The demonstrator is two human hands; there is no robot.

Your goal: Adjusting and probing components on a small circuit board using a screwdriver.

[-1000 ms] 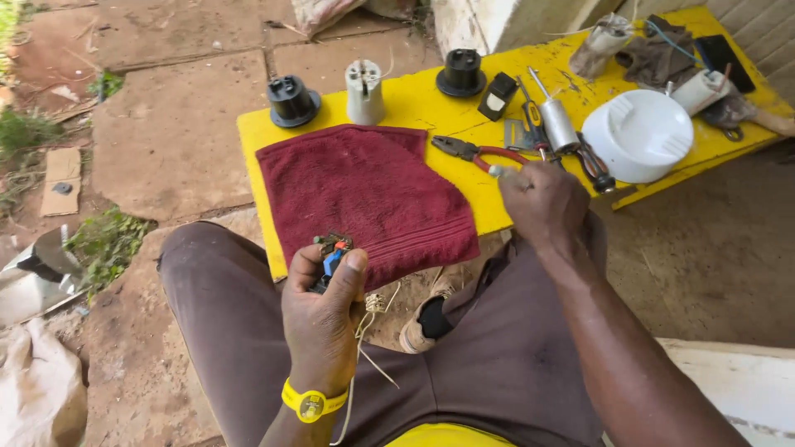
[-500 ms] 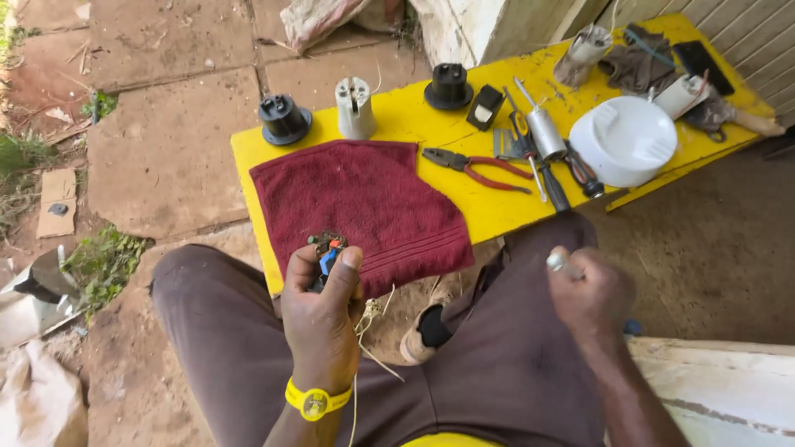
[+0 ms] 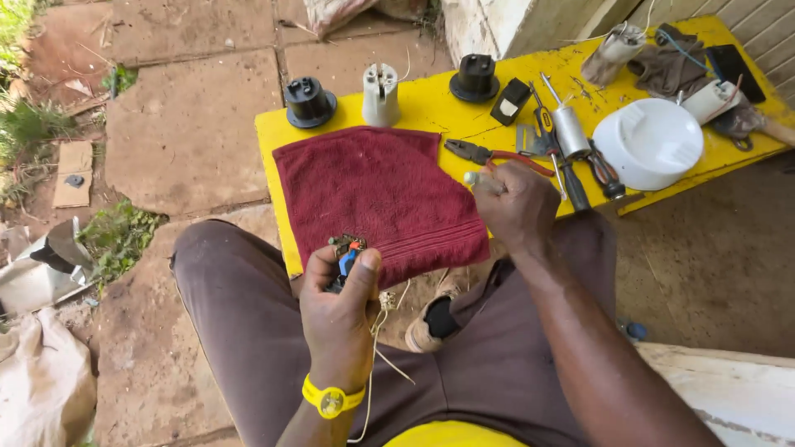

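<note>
My left hand [image 3: 338, 308], with a yellow watch on the wrist, grips a small electrical part [image 3: 346, 255] that has blue and orange bits. It is held over the near edge of a dark red towel [image 3: 373, 186]. Thin pale wires [image 3: 383, 331] hang from the part over my lap. My right hand [image 3: 520, 207] hovers at the towel's right edge, closed around a small pale slender thing [image 3: 478, 178] whose tip sticks out to the left; what it is I cannot tell. The towel lies on a yellow table [image 3: 431, 108].
Beyond the towel stand two black lamp holders [image 3: 309, 102] [image 3: 474, 79] and a white one [image 3: 381, 95]. To the right lie red-handled pliers [image 3: 497, 156], a screwdriver [image 3: 573, 189], a silver cylinder [image 3: 570, 131], a white round cover [image 3: 650, 141] and a rag. Paving stones surround the table.
My right hand left the tools on the table, dropped toward my lap, then rose to the towel's right edge with a small pale thing in it. My left hand has held still.
</note>
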